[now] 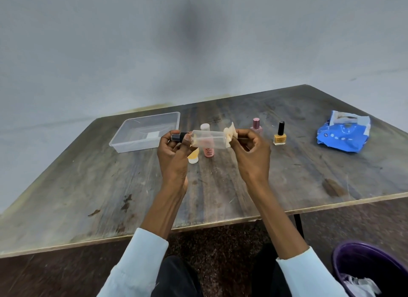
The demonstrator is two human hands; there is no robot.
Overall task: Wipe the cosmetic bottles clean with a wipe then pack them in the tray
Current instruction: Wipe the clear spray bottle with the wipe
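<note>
I hold a clear bottle (208, 138) with a black cap sideways above the table. My left hand (174, 152) grips its capped end. My right hand (251, 152) pinches a pale wipe (229, 134) against the bottle's base. Behind the held bottle stands a pink bottle (208, 150) with a white cap, and a small orange one (193, 156) sits partly hidden by my left hand. Further right stand a pink nail polish (256, 125) and a yellow nail polish (279, 135) with a black cap. The clear plastic tray (123, 139) lies at the left with no bottles inside.
A blue wipes packet (343, 135) lies at the table's right side. A purple bin (362, 268) holding crumpled wipes stands on the floor at the lower right. The wooden table's (88, 197) front edge runs close to my lap.
</note>
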